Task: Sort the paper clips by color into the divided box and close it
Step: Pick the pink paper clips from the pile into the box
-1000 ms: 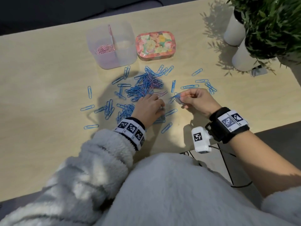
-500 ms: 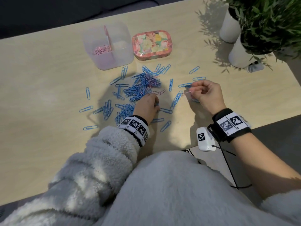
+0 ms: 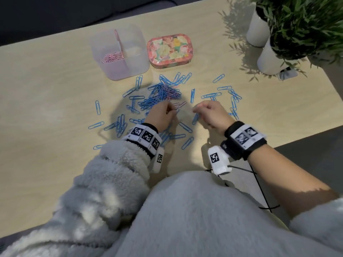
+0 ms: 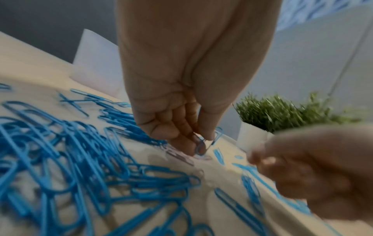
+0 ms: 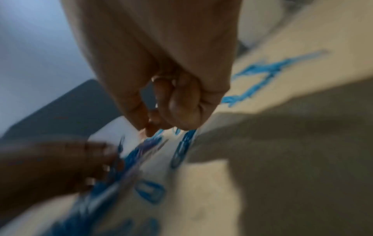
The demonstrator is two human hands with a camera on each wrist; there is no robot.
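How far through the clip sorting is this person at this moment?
Early. Done: a small batch of pink clips lies in one compartment of the divided box; the other compartment looks empty. In hand: the left hand pinches a blue clip at the pile; the right hand is curled, its contents unclear. Left: nearly all blue clips and a few pink ones remain on the table, and the floral lid is off.

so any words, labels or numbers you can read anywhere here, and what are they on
No readable words or numbers in any view.
Wristbands: black-and-white square marker patterns only, no letters.
White wrist camera: one marker square, no text.
Floral tin lid: a small dark mark on its near edge, too small to read.
Divided box: no label visible.
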